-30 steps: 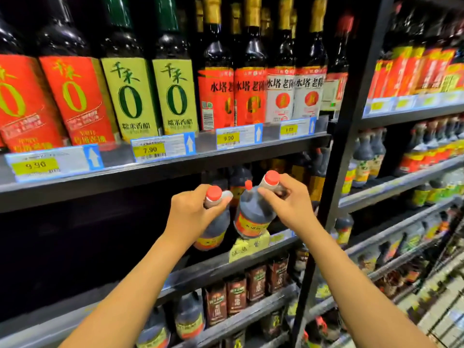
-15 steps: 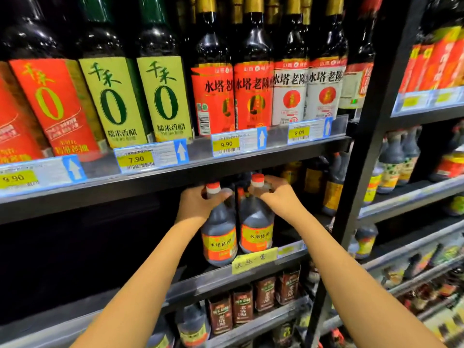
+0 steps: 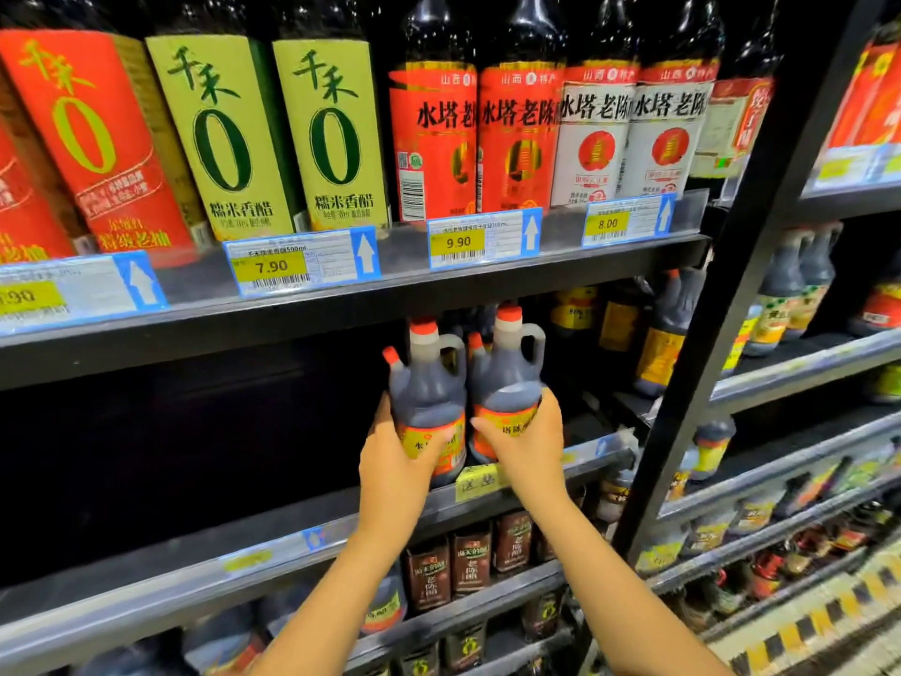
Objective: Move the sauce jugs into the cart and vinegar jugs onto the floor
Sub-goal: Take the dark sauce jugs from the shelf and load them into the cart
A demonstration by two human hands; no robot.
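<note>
Two dark jugs with red caps and orange-yellow labels stand side by side at the front of the middle shelf point(image 3: 590, 453). My left hand point(image 3: 395, 461) wraps the lower body of the left jug point(image 3: 426, 383). My right hand point(image 3: 529, 444) wraps the lower body of the right jug point(image 3: 509, 370). Both jugs are upright, handles pointing right. More red caps show in the dark behind them. No cart is in view.
The upper shelf point(image 3: 341, 309) overhangs just above the jug caps and carries tall bottles and price tags. A black upright post point(image 3: 721, 334) stands to the right. More jugs point(image 3: 668, 334) sit further right on the same shelf. Small bottles fill the lower shelves. Striped floor marking point(image 3: 829, 622) shows at the bottom right.
Both hands slid from the jugs' necks down to their lower bodies. The jugs went from tilted to upright on the shelf. The camera has moved closer.
</note>
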